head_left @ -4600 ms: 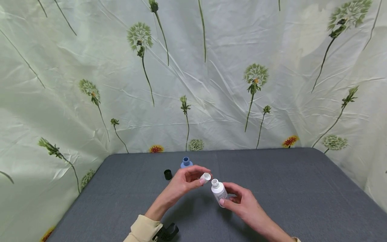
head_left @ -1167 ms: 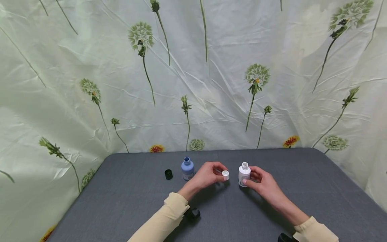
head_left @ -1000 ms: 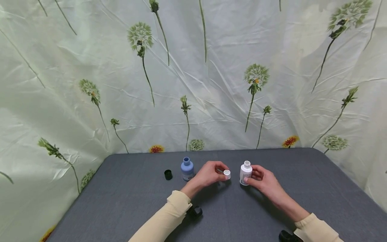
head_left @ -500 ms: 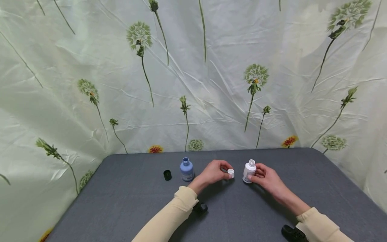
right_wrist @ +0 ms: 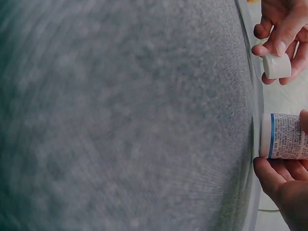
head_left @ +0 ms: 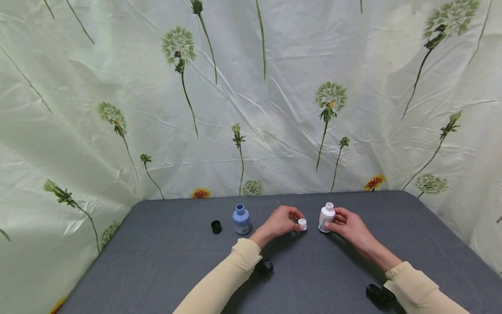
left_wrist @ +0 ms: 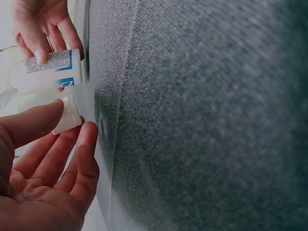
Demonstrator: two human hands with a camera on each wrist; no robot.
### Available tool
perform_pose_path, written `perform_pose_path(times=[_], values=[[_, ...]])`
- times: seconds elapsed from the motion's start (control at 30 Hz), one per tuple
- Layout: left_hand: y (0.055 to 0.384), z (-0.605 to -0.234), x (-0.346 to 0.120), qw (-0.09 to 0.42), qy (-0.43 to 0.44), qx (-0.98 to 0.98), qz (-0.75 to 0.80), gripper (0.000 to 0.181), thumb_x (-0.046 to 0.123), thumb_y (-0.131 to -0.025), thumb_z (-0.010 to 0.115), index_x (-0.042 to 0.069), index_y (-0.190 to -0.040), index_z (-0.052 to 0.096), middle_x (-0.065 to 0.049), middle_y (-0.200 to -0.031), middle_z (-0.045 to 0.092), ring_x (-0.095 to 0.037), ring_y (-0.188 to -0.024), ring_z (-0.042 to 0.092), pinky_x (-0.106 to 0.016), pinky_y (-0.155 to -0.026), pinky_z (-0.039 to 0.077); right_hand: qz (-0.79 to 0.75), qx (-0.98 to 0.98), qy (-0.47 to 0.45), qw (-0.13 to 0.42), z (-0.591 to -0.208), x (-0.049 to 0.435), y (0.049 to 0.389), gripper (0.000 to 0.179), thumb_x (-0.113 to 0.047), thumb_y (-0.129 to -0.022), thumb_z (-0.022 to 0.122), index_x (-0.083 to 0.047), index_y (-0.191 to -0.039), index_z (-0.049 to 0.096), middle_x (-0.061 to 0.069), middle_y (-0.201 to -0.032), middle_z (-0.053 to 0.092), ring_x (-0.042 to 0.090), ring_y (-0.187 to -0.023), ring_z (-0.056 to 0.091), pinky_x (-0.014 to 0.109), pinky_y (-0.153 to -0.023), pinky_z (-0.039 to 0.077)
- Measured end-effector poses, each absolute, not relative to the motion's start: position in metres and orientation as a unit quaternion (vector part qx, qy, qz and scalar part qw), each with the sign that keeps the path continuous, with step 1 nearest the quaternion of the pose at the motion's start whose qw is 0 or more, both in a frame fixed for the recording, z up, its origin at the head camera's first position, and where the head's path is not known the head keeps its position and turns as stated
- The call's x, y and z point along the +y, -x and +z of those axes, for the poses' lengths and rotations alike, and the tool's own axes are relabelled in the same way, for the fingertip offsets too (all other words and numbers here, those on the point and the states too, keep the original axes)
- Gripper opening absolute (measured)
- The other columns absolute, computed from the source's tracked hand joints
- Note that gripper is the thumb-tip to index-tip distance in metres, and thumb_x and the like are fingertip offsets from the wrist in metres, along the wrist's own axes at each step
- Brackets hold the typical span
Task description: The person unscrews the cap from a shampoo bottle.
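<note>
My left hand [head_left: 283, 221] pinches a white bottle cap [head_left: 302, 224] between thumb and fingers, its hollow side facing up. To its right, my right hand [head_left: 350, 227] grips a small white bottle [head_left: 326, 218] by the side; the bottle is upright with a bare, uncapped neck. A printed label with a blue band [right_wrist: 273, 136] shows on it in the right wrist view. Cap and bottle are apart. Both are at or just above the table, and whether they touch it I cannot tell. Left of my left hand stands an uncapped blue bottle [head_left: 241, 220].
A black cap [head_left: 216, 226] lies hollow side up to the left of the blue bottle. Everything is on a dark grey cloth-covered table [head_left: 164, 261]. Behind it hangs a pale curtain [head_left: 282, 113] with a dandelion print.
The hands were close together nearer me, with white cap and bottle raised and the bottle tilted. Both have moved away and right, lower down, and keep drifting that way. The blue bottle and black cap stayed.
</note>
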State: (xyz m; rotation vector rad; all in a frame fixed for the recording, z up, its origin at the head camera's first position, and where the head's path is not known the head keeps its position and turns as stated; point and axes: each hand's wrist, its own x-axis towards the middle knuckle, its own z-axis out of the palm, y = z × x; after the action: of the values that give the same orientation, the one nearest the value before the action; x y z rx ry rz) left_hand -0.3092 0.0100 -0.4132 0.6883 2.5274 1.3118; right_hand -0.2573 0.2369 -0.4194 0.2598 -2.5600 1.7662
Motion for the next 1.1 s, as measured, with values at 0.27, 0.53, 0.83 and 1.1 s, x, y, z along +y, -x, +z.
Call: perform_pose_path(times=[0.27,0.53,0.83,1.1], values=[[0.312,-0.413,0.017,0.109,-0.228,0.863,0.437,0.02,0.002,-0.079,0.08,0.007,-0.098,0.074,0.003,-0.083,0.068,-0.006,-0.067,0.057,-0.022,-0.06,0.047,0.568,-0.819,-0.077,0.012,-0.421,0.241,0.261,0.051,-0.004,-0.09,0.069,0.017,-0.13,0.044,0.031,-0.123,0.059,0.018,-0.106,0.062,0.019,-0.081,0.05],[0.31,-0.411,0.022,0.094,-0.232,0.872,0.421,0.019,0.001,-0.079,0.08,0.004,-0.096,0.073,0.002,-0.08,0.066,-0.007,-0.065,0.056,-0.021,-0.06,0.047,0.555,-0.829,-0.07,0.007,-0.419,0.246,0.262,0.053,-0.005,-0.09,0.071,0.017,-0.13,0.044,0.031,-0.123,0.059,0.027,-0.11,0.061,0.02,-0.08,0.05],[0.314,-0.417,0.025,0.099,-0.219,0.861,0.449,0.018,-0.001,-0.076,0.082,0.003,-0.092,0.073,0.002,-0.076,0.065,-0.008,-0.063,0.056,-0.021,-0.058,0.048,0.555,-0.828,-0.073,0.006,-0.421,0.249,0.264,0.053,-0.004,-0.089,0.071,0.016,-0.129,0.044,0.031,-0.123,0.059,0.028,-0.111,0.061,0.02,-0.08,0.05],[0.312,-0.417,0.026,0.088,-0.212,0.869,0.438,0.018,0.0,-0.074,0.084,0.004,-0.088,0.072,0.003,-0.073,0.06,-0.009,-0.065,0.051,-0.022,-0.058,0.043,0.554,-0.829,-0.068,-0.004,-0.42,0.251,0.264,0.053,-0.004,-0.089,0.072,0.016,-0.129,0.043,0.031,-0.124,0.059,0.029,-0.11,0.061,0.023,-0.081,0.051]])
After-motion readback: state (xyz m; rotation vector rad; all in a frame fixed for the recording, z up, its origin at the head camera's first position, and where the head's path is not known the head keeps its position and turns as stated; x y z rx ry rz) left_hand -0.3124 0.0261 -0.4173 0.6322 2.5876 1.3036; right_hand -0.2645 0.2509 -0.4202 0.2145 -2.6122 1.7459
